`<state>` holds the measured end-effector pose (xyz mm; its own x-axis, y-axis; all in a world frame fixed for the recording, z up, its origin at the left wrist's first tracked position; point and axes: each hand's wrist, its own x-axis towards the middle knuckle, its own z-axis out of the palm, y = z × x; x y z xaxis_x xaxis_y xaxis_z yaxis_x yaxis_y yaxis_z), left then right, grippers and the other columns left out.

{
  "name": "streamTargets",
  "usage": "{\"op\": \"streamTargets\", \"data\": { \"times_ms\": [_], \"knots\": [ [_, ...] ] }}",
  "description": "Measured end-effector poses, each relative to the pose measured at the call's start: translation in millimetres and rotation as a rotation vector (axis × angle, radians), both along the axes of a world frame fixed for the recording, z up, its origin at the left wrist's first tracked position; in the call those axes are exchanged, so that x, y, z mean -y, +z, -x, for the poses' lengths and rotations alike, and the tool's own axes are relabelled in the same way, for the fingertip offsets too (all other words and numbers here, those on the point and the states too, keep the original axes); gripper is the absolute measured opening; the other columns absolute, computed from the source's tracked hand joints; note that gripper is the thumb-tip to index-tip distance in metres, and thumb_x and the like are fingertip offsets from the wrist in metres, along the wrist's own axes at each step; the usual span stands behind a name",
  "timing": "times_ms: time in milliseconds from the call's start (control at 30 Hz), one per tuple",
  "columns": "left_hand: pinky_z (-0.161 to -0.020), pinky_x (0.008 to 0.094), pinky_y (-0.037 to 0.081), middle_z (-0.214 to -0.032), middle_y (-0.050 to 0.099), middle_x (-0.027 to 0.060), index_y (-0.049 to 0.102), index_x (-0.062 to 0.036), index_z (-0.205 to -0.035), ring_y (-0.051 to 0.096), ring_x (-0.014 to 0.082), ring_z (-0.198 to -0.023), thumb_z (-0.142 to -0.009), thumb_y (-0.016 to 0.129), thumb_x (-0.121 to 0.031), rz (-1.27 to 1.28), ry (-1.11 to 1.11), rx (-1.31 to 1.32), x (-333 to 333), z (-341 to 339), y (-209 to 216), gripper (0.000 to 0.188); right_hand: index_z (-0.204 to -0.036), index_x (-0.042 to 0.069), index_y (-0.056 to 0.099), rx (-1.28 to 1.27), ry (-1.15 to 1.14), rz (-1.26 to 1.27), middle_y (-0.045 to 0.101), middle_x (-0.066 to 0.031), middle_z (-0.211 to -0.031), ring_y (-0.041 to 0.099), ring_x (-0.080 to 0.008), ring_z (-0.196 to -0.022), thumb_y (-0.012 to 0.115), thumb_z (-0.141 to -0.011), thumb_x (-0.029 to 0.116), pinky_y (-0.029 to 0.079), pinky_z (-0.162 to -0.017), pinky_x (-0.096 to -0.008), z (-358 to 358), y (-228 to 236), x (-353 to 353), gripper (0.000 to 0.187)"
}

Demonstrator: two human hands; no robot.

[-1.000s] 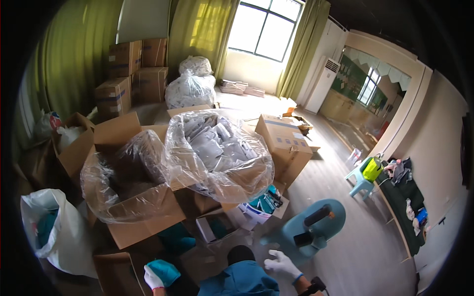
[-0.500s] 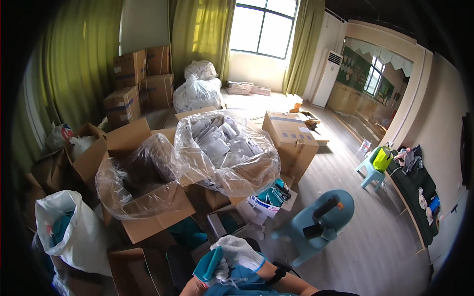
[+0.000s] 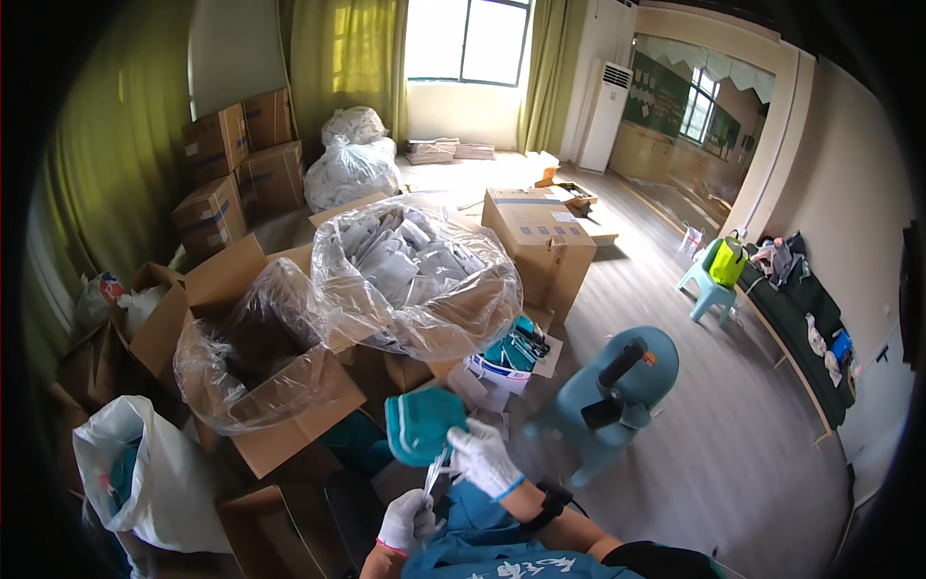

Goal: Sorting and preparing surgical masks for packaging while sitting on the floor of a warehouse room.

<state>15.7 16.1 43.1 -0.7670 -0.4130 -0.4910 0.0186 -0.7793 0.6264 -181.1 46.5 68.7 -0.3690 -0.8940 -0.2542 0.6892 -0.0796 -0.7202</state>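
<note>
My right hand, in a white knitted glove, pinches the edge of a flat teal pouch-like piece. That piece has rounded corners and a paler line along its border. Lower and to the left is my left hand, gloved too, its fingers closed. A thin whitish strip rises from the left hand toward the teal piece; its exact kind is unclear. Both hands are above my blue apron.
Beyond my hands stand an open carton lined with clear plastic and a plastic-lined heap of grey-white packets. A white sack is at left. To the right are a blue plastic chair and a white tub of teal pieces.
The teal piece was folded between both hands; now it is spread flat and held farther forward by the right hand. My left hand has drawn apart, downward and left. The view has shifted right.
</note>
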Motion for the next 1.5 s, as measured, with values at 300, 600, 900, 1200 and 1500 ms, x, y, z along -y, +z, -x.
{"op": "streamTargets", "data": {
  "times_ms": [300,600,900,1200,1500],
  "knots": [
    [-0.097,0.0384,0.045,-0.126,0.054,0.0167,0.036,0.0033,-0.138,0.056,0.0250,-0.112,-0.068,0.086,-0.046,0.700,0.301,-0.044,53.2,-8.3,-7.4,0.100,-0.091,0.003,0.061,-0.749,-0.040,-0.111,0.062,-0.0003,-0.076,0.054,-0.0049,-0.060,0.068,-0.090,0.016,0.045,-0.049,-0.0215,2.6,8.8,-2.3,0.015],
    [-0.086,0.0281,0.049,-0.107,0.065,0.0043,0.058,-0.0005,-0.118,0.061,0.0126,-0.095,-0.100,0.055,-0.026,0.655,0.834,0.015,38.7,31.9,-11.5,0.031,-0.120,0.001,0.054,0.285,0.197,0.119,0.065,-0.0037,-0.095,0.064,-0.0139,-0.072,0.070,-0.089,0.027,0.051,-0.061,-0.0265,-39.2,-6.9,2.7,0.043],
    [-0.080,0.0256,0.049,-0.101,0.068,0.0050,0.062,0.0008,-0.112,0.062,0.0115,-0.089,-0.101,0.053,-0.031,0.702,0.835,0.085,45.8,11.3,-25.8,0.035,-0.078,0.006,0.061,-0.114,0.625,-0.167,0.049,0.0007,-0.056,0.047,-0.0128,-0.045,0.062,-0.094,0.027,0.040,-0.044,-0.0272,-54.3,-36.3,-2.4,0.027],
    [-0.072,0.0389,0.057,-0.094,0.069,0.0077,0.063,-0.0056,-0.111,0.069,0.0226,-0.080,-0.097,0.058,-0.022,0.134,0.573,0.052,75.6,-15.8,-47.7,0.022,-0.095,0.009,0.065,-1.340,0.481,-0.116,0.062,-0.0162,-0.068,0.063,-0.0357,-0.064,0.055,-0.095,0.040,0.046,-0.059,-0.0431,-70.9,-85.6,-2.9,0.033],
    [-0.062,0.0322,0.053,-0.079,0.069,0.0057,0.068,-0.0024,-0.092,0.064,0.0166,-0.064,-0.089,0.069,-0.031,0.431,0.972,0.398,72.2,2.5,-66.2,0.029,-0.068,0.014,0.053,0.073,0.801,-0.416,0.043,0.0029,-0.052,0.039,-0.0120,-0.039,0.055,-0.094,0.045,0.029,-0.038,-0.0252,-89.7,-83.6,-4.5,0.041]
  ]
}}
